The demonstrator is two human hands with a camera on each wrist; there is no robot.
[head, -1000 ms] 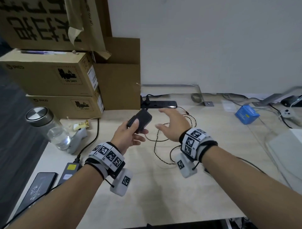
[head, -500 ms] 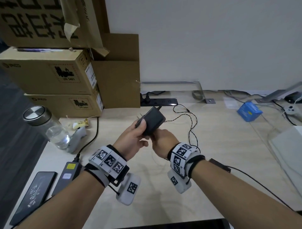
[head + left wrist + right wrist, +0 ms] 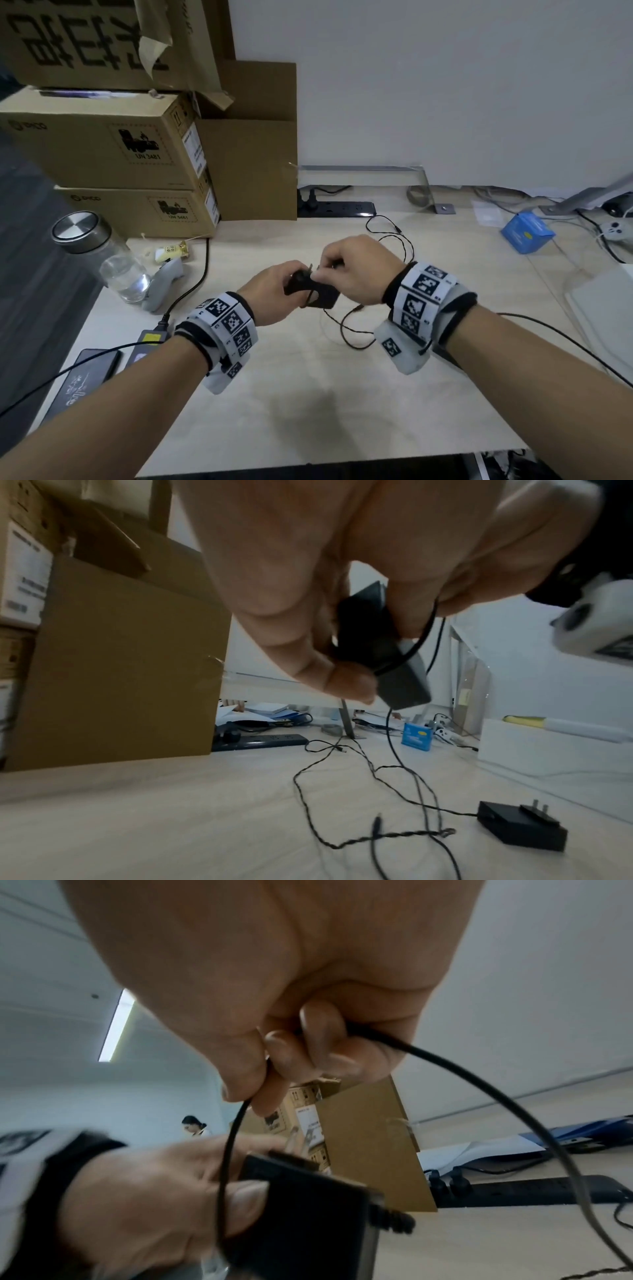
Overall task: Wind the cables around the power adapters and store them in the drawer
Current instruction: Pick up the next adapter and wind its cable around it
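Observation:
My left hand (image 3: 274, 291) grips a black power adapter (image 3: 313, 291) above the middle of the desk; the left wrist view shows its fingers curled round the adapter (image 3: 380, 647). My right hand (image 3: 352, 267) pinches the adapter's thin black cable (image 3: 479, 1080) right over the adapter (image 3: 308, 1213), and one loop lies across the body. The loose rest of the cable (image 3: 349, 329) trails on the desk below my hands. A second black adapter (image 3: 520, 825) with plug prongs lies on the desk to the right, its cable (image 3: 342, 785) tangled beside it. No drawer is in view.
Stacked cardboard boxes (image 3: 113, 150) stand at the back left, a black power strip (image 3: 339, 208) along the wall. A glass bottle (image 3: 102, 257), a laptop charger (image 3: 150, 337) and a phone (image 3: 85, 380) lie at the left. A blue box (image 3: 527, 231) sits at the right.
My right hand came in from open beside the adapter, took the cable and lifted it over the adapter. Both hands drew nearer to me, and the adapter tipped lower in my left hand.

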